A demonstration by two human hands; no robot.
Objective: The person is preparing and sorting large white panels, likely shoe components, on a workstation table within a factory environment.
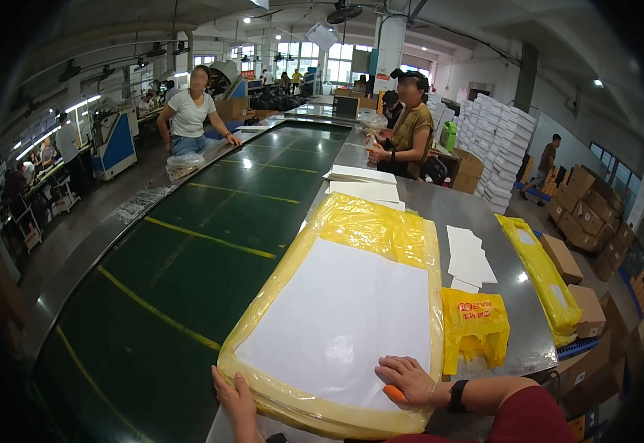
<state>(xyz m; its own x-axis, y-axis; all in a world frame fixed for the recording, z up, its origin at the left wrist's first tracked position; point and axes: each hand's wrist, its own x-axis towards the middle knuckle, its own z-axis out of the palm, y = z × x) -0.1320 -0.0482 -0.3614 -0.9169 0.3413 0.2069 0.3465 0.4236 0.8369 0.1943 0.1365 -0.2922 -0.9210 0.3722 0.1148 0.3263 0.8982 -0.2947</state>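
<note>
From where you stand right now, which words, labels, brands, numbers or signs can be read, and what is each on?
Small yellow bag: red printing, which I won't copy out.
Yellow-edged package under the right hand: no text that I can make out.
Cardboard box at lower right: white label, too small to read.

Package (344, 317) lies at lower center; conveyor belt (181, 273) left, plastic bag (477, 314) right, paper sheets (366, 191) behind.
</note>
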